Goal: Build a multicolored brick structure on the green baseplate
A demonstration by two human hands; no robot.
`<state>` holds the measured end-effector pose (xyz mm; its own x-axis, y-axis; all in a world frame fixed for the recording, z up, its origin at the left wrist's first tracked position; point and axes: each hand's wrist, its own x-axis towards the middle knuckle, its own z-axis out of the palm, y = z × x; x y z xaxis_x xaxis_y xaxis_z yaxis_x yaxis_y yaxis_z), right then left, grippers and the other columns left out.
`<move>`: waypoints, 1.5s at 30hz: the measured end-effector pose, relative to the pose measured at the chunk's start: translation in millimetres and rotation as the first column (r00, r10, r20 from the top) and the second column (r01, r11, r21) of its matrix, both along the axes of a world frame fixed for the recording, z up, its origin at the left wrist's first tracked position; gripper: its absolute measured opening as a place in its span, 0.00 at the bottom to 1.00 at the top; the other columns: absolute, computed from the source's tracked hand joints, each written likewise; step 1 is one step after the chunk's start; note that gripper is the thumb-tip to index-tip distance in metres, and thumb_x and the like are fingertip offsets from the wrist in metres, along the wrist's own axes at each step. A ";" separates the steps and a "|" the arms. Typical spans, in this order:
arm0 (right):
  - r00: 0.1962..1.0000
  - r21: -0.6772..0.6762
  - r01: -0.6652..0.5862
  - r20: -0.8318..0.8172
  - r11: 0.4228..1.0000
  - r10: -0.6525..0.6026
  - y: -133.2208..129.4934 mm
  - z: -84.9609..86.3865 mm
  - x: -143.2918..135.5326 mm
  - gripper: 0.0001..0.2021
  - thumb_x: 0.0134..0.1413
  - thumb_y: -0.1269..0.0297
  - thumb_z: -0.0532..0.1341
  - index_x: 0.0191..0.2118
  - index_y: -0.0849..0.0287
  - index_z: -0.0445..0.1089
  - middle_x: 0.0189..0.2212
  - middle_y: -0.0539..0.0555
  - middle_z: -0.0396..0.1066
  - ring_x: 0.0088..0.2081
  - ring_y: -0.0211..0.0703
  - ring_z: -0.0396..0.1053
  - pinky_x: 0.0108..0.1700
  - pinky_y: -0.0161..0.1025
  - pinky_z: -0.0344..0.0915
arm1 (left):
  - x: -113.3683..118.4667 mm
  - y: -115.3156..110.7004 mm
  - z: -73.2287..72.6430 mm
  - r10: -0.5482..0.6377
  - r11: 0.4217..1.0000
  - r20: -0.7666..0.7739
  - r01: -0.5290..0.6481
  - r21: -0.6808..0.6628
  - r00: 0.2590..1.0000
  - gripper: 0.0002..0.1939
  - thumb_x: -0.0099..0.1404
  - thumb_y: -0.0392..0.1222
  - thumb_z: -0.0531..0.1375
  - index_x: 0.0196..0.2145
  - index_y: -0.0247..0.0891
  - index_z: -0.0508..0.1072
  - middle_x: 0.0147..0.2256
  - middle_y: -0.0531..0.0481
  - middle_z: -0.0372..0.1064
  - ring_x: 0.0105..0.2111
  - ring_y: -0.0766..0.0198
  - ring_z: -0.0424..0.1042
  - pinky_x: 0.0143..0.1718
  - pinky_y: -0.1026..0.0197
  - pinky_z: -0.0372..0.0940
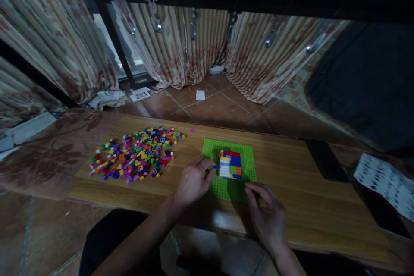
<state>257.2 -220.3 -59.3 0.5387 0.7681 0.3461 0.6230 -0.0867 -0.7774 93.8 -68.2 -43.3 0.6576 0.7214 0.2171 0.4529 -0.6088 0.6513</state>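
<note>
With our left hand (194,180), we are pinching a small blue brick (217,167) between the thumb and fingers, and we are holding it right at the left edge of a multicoloured brick build (230,164); whether the two are touching, we cannot tell. The build is sitting on a green baseplate (247,156), which is lying flat on the wooden table (278,159) before us. White bricks are filling much of its left side, while red, blue and orange ones are making up the far and right parts. Our right hand (270,213) is hovering over the near right corner of the baseplate, its thumb and index finger bending close together; we cannot tell whether they are gripping anything. To the left of the baseplate, a wide pile of loose bricks (139,153) is spreading over the table, and a lone pink brick (192,130) is lying near the far edge. Toward the right end, a flat black object (326,160) is resting near a printed sheet (386,181). Beyond the table, striped curtains (184,56) are hanging down to the tiled floor (223,101).
</note>
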 end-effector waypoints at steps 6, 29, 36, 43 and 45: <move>0.999 -0.003 0.045 -0.001 0.999 -0.045 3.1 -0.6 9.5 0.10 0.60 0.58 0.59 0.38 0.56 0.74 0.35 0.54 0.74 0.37 0.43 0.72 0.41 0.41 0.70 | 14.6 10.4 5.9 -0.040 0.999 -0.042 0.040 0.005 0.998 0.09 0.69 0.40 0.54 0.43 0.42 0.74 0.39 0.51 0.75 0.37 0.63 0.74 0.40 0.62 0.66; 0.988 0.017 -0.062 0.144 0.998 0.059 11.9 27.4 -18.0 0.08 0.57 0.55 0.60 0.36 0.50 0.75 0.34 0.52 0.77 0.34 0.49 0.76 0.36 0.42 0.72 | -41.8 10.7 3.0 0.082 0.996 -0.191 -0.076 0.037 0.978 0.10 0.69 0.39 0.53 0.39 0.40 0.74 0.38 0.49 0.73 0.38 0.62 0.73 0.40 0.62 0.65; 0.942 -0.076 -0.335 0.006 0.939 0.336 108.8 18.2 -89.1 0.11 0.60 0.63 0.54 0.38 0.56 0.74 0.35 0.56 0.76 0.35 0.46 0.74 0.37 0.42 0.71 | -83.2 -1.7 -2.4 0.237 0.971 -0.205 -0.228 0.067 0.950 0.09 0.68 0.36 0.52 0.36 0.39 0.72 0.37 0.48 0.72 0.35 0.63 0.72 0.36 0.64 0.65; 0.920 -0.307 -0.299 0.161 0.904 0.359 173.5 -5.7 -128.1 0.06 0.57 0.64 0.59 0.37 0.57 0.73 0.35 0.54 0.72 0.35 0.44 0.70 0.36 0.39 0.64 | -107.6 4.5 -11.1 0.414 0.910 -0.211 -0.412 0.057 0.886 0.09 0.66 0.33 0.52 0.37 0.39 0.72 0.36 0.48 0.72 0.33 0.63 0.73 0.33 0.64 0.64; 0.928 -0.332 -0.247 0.189 0.910 0.321 175.8 -7.2 -134.1 0.05 0.56 0.65 0.60 0.35 0.56 0.73 0.35 0.55 0.71 0.34 0.44 0.69 0.36 0.38 0.63 | -109.2 8.5 -14.2 0.438 0.899 -0.186 -0.433 0.068 0.880 0.09 0.66 0.33 0.52 0.38 0.38 0.72 0.36 0.47 0.72 0.33 0.63 0.73 0.34 0.64 0.65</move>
